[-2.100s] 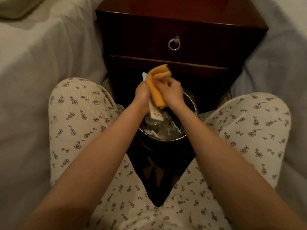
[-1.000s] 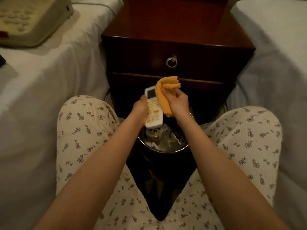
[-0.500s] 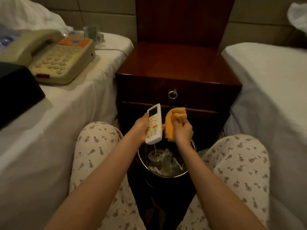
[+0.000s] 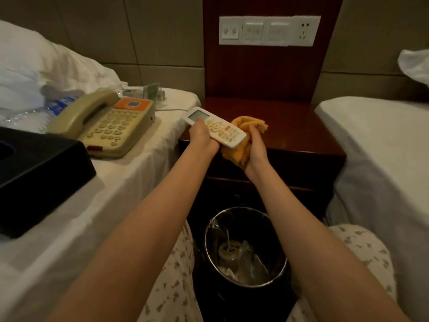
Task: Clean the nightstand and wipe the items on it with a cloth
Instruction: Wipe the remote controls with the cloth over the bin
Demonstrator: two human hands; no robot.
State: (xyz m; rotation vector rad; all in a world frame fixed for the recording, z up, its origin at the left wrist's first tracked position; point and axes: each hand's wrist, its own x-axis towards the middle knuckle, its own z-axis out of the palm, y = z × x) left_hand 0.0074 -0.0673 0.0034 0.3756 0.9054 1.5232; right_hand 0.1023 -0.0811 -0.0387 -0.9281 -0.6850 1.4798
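Far left: a black rectangular box (image 4: 34, 173) lies on the left white-sheeted bed (image 4: 130, 182).
Phone: a beige push-button telephone (image 4: 104, 126) with an orange label sits on that bed, just right of the box and farther back.
Left hand: the left hand (image 4: 204, 140) grips a slim white remote control (image 4: 218, 127), keys up, screen end pointing far left.
Remote: held above the near left corner of the glossy red-brown wooden nightstand (image 4: 297, 126), which stands between 2 beds.
Cloth: a bunched orange cloth (image 4: 246, 140) touches the remote's near right end from beneath.
Right hand: the right hand (image 4: 256, 147) is clenched round the cloth.
Floor: a round black waste bin (image 4: 278, 273) with a clear liner stands near, between 2 floral-trousered knees.
Far wall: a white switch-and-socket panel (image 4: 269, 31) sits above the nightstand.
Right: the second white bed (image 4: 383, 147).
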